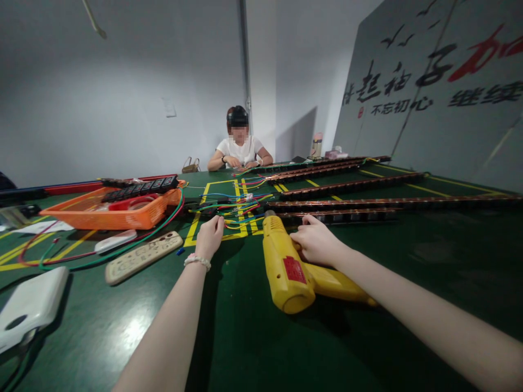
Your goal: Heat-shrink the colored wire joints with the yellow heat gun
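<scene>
While left hand (210,238) and right hand (316,240) curl, grip contents indiscernible, the likely hefty heat gun (281,267) inside the table's far edge (198,176) suits handle-gripping.

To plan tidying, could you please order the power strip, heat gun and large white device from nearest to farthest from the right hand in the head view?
1. Heat gun, beside the right hand.
2. Power strip, left.
3. Large white device, leftmost.
</scene>
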